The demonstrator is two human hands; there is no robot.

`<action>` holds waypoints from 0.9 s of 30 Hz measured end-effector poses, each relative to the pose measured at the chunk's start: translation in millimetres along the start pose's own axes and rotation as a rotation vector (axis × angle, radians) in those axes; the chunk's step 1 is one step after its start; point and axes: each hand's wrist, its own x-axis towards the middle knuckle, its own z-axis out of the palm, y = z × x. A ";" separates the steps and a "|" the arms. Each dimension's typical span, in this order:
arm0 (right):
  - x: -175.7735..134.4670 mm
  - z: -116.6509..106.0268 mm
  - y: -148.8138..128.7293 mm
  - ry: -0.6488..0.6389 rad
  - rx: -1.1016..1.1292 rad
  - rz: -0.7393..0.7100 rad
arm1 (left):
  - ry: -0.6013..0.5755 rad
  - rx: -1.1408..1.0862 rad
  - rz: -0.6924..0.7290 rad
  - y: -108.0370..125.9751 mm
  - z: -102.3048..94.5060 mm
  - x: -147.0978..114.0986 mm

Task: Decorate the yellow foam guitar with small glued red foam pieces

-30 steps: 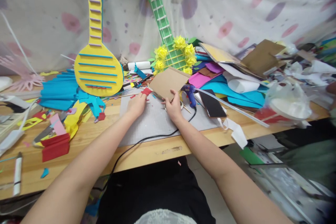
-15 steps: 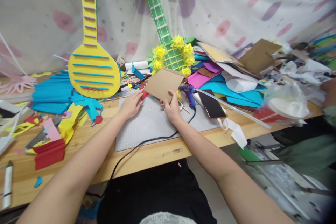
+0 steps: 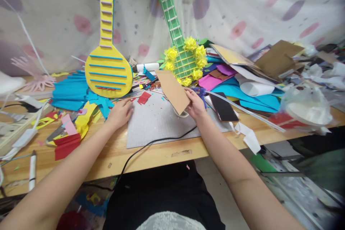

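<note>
My right hand [image 3: 196,104] grips a brown cardboard piece [image 3: 172,91] by its right edge, tilted above the grey cutting mat [image 3: 151,133]. Under its lower corner a round roll, perhaps tape [image 3: 183,114], shows only in part. Just behind the hand is a blue glue gun [image 3: 201,95], partly hidden, with its black cord running across the mat. My left hand [image 3: 121,114] rests at the mat's left edge, fingers loosely bent, holding nothing I can see. Near its fingertips lies a red paper scrap [image 3: 144,97] among tiny bits.
A yellow paper instrument [image 3: 109,73] and a green one with yellow flowers [image 3: 183,59] lean at the back. A phone [image 3: 223,107], a clear stick [image 3: 248,112] and stacked coloured sheets [image 3: 245,97] lie right. Blue, yellow and red scraps [image 3: 67,145] and a power strip [image 3: 23,136] are left.
My right hand has lifted and turned the cardboard piece, now at a steeper tilt. My left hand has drawn back left from the red scrap, which shows fully. The view has shifted slightly left.
</note>
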 end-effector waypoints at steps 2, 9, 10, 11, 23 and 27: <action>0.3 -3.6 -5.3 -0.004 0.028 0.003 | 0.058 -0.027 -0.064 13.2 -0.7 17.2; 1.2 -15.6 6.5 0.104 0.034 0.016 | -0.284 0.139 -0.173 54.4 3.9 92.8; 1.4 -16.0 8.7 0.116 0.027 0.017 | -0.289 0.149 -0.196 54.9 3.0 101.8; 1.6 -15.8 10.3 0.125 0.020 0.017 | -0.256 0.138 -0.217 54.5 1.6 110.6; 3.0 -20.6 17.3 0.138 -0.352 -0.034 | 0.164 -0.398 -0.332 33.6 9.2 160.2; 3.3 -25.4 23.1 0.115 -0.670 -0.027 | 0.283 -0.418 -0.217 29.4 -13.6 119.4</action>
